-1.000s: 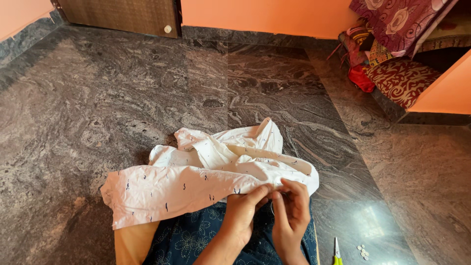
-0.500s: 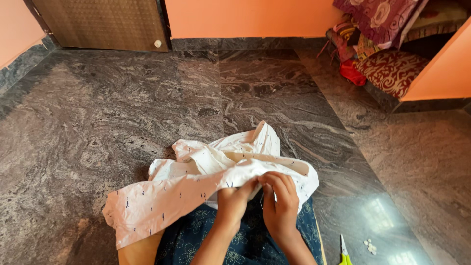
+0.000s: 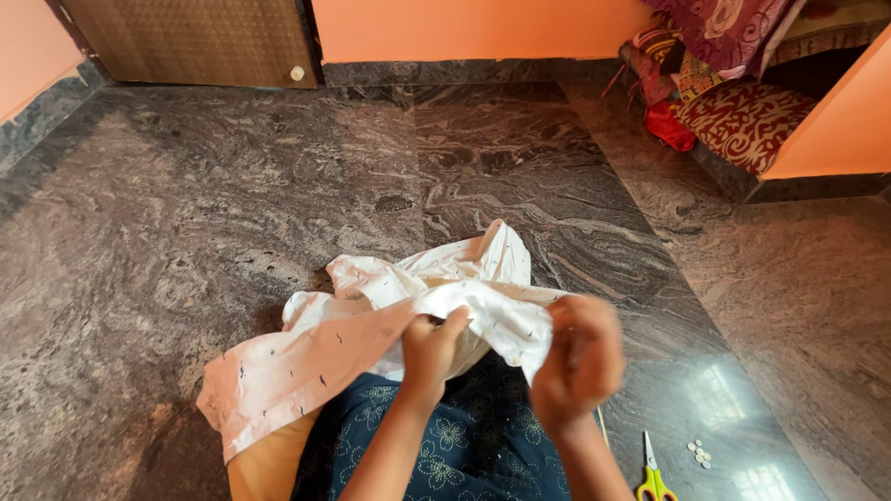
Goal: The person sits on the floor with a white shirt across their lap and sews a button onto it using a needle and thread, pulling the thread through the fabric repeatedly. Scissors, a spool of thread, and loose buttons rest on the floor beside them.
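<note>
A white cloth (image 3: 362,334) with small dark specks lies crumpled over my lap and onto the marble floor. My left hand (image 3: 432,348) pinches a fold of the cloth near its middle. My right hand (image 3: 577,362) is raised and blurred, closed around the cloth's right edge just beside the left hand. The cloth's long end trails down to the left over my knee. My lap is covered by dark blue flowered fabric (image 3: 445,445).
Yellow-handled scissors (image 3: 652,473) lie on the floor at my right, with several small white buttons (image 3: 699,453) beside them. A wooden door (image 3: 195,42) stands at the far left. Patterned red bedding (image 3: 733,102) is piled in an alcove at the far right.
Both hands have lifted the cloth's near edge higher and drawn slightly apart. The right hand has swung up and to the right.
</note>
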The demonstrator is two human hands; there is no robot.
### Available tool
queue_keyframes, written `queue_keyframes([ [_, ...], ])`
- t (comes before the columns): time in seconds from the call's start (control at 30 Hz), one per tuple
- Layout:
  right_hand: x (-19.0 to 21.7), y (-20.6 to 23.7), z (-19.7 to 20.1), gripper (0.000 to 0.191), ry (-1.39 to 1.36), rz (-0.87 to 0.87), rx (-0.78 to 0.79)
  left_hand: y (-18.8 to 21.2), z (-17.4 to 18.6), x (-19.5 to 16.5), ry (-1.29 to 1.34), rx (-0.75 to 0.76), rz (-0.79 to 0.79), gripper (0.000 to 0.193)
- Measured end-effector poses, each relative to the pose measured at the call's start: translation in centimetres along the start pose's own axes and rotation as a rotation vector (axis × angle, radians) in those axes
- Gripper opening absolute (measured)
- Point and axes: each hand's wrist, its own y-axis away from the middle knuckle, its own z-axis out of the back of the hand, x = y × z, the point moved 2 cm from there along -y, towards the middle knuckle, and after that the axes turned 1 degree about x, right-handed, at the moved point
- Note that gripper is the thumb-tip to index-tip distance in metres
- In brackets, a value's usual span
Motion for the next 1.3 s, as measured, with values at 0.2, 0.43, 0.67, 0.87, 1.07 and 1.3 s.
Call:
queue_keyframes([
  [0.2,-3.2,-1.9,7.7,0.008,-0.6,-0.506,-0.319,0.5,1.3,-2.4,-0.006,-0.038,0.022,0.019],
  [0.43,-8.1,1.4,18.6,0.006,-0.345,-0.614,-0.271,2.0,1.6,-3.0,-0.043,-0.101,-0.017,0.019],
  [0.67,-11.4,2.0,27.2,0.007,-0.169,-0.462,-0.411,2.4,1.7,-3.4,-0.119,-0.122,-0.073,0.019],
  [0.87,-11.8,2.3,28.1,0.011,-0.046,-0.471,-0.468,3.1,0.8,-2.7,-0.032,-0.077,-0.013,0.017],
  [1.07,-9.8,0.8,21.5,0.026,0.148,-0.543,-0.069,4.0,1.2,-2.2,0.098,-0.052,0.1,0.016],
  [1.3,-3.4,2.8,5.0,0.024,0.487,-0.295,0.429,5.0,1.1,-2.1,0.206,-0.026,0.087,0.016],
])
